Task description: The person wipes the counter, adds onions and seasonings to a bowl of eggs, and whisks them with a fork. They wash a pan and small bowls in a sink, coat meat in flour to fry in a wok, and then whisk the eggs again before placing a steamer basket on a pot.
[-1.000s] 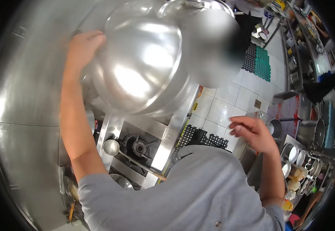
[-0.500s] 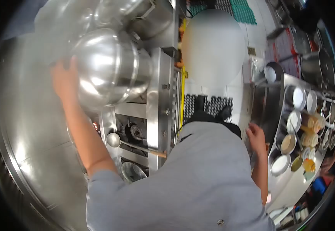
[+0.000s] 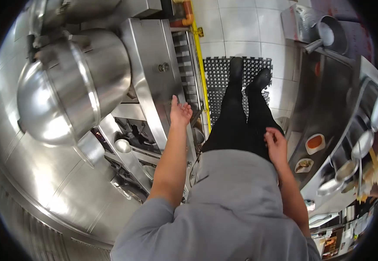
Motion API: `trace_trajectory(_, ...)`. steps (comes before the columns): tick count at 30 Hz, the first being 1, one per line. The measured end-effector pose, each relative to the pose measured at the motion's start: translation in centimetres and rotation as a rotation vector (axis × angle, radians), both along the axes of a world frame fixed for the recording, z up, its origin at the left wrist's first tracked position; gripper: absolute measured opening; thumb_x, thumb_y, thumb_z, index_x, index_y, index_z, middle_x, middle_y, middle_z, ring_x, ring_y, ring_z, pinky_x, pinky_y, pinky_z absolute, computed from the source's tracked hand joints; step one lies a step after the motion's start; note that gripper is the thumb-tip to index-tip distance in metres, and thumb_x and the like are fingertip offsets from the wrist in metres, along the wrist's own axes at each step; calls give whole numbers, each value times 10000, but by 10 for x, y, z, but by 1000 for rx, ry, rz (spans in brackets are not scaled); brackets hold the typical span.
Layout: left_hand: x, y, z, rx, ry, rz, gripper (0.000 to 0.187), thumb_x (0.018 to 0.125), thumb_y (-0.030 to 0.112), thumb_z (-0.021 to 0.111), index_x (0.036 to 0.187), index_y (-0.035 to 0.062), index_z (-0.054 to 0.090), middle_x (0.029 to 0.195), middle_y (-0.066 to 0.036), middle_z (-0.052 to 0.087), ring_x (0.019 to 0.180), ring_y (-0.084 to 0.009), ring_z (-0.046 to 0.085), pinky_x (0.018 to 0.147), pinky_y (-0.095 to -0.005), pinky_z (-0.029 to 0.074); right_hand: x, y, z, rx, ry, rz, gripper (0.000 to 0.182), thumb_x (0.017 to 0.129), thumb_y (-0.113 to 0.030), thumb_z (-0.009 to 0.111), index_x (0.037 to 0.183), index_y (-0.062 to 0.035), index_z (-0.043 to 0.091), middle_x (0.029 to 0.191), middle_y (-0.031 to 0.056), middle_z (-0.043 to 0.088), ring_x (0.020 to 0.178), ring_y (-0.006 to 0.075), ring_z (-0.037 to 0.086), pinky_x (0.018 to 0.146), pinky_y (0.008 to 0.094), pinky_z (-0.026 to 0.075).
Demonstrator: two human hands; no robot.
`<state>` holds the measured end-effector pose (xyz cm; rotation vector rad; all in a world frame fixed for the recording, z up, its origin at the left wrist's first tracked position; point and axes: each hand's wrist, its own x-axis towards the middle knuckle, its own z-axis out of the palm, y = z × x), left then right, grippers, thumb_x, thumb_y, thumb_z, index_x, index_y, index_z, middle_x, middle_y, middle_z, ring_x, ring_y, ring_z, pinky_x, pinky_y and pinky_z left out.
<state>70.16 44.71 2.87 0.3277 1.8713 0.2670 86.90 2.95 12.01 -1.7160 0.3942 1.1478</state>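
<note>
My left hand is off the cookware, in front of the stove's steel front panel and close to its control knobs. Its fingers are spread and it holds nothing. A large steel pot with a rounded dome stands on the stove to the left. Below it, a ladle lies across the stovetop beside a burner. Hanging by my right thigh, my right hand has loosely bent fingers, thumb apart, with nothing in it.
A yellow pipe runs along the stove's front. Black perforated mats lie underfoot on white tiles. On the right are a counter, a small dish of red sauce, another dish and a handled pan.
My left hand has left the domed steel surface and come down and right to the stove's front. My right hand has shifted slightly left. The view has turned, moving the pot left.
</note>
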Motion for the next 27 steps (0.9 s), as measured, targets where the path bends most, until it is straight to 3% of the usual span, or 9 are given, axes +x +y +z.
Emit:
trace_trajectory(2,-2,9,-3,5,-75,46,627,897,644,815,1048,104,534,792,-48,589,675,-213,599,609,-349,530,-28,-10,-13,-39,74,-34,186,1050,-100,676,1176,29,720,878,33,683,775,102,620,702,283,520)
trace_trajectory(3,1,10,-6,43,-23,11,568,926,654,774,932,142,528,771,-31,589,652,-207,588,582,-343,492,-39,-13,-17,-65,1,31,174,1045,-92,674,1160,30,722,875,46,682,762,113,624,696,291,520)
trace_trajectory(6,-3,16,-16,32,19,-36,562,964,664,716,837,154,518,735,-12,581,639,-203,586,563,-334,461,-43,1,-21,-92,-195,177,142,1031,-68,672,1118,29,729,866,86,677,729,151,638,679,312,522)
trace_trajectory(7,6,12,-16,60,41,-53,553,986,641,682,794,156,500,684,8,520,608,-182,528,551,-324,410,-46,3,-21,-100,-225,198,134,1025,-61,672,1107,27,731,863,99,673,720,166,642,675,318,522)
trace_trajectory(9,3,13,-19,92,-25,-16,510,996,593,680,808,153,504,673,15,476,600,-164,480,546,-323,377,-49,6,-21,-114,-241,200,118,1009,-42,675,1093,14,737,859,118,661,711,214,655,668,331,521)
trace_trajectory(12,0,5,-19,164,-111,5,455,1015,530,667,824,148,508,668,23,423,600,-143,419,541,-316,334,-61,-2,-25,-120,-146,145,116,1013,-35,669,1094,15,736,861,110,660,714,208,654,666,335,518)
trace_trajectory(16,6,-1,-18,218,-190,21,419,1040,482,647,842,138,512,678,26,417,614,-132,407,536,-298,312,-70,-3,-27,-119,-88,108,110,1017,-21,668,1092,22,735,862,78,648,682,137,608,603,286,474)
trace_trajectory(19,7,-2,-19,233,-200,47,423,1043,478,647,837,131,519,682,25,412,612,-132,399,537,-295,306,-76,-3,-32,-84,-187,101,107,1018,-11,664,1092,22,734,866,60,639,667,104,584,574,263,448)
trace_trajectory(27,1,-5,-25,273,-275,48,427,1023,482,676,828,124,547,692,16,425,625,-135,413,553,-299,317,-75,-5,-30,-99,-87,14,104,1025,3,649,1089,16,731,846,58,637,667,101,591,570,265,450)
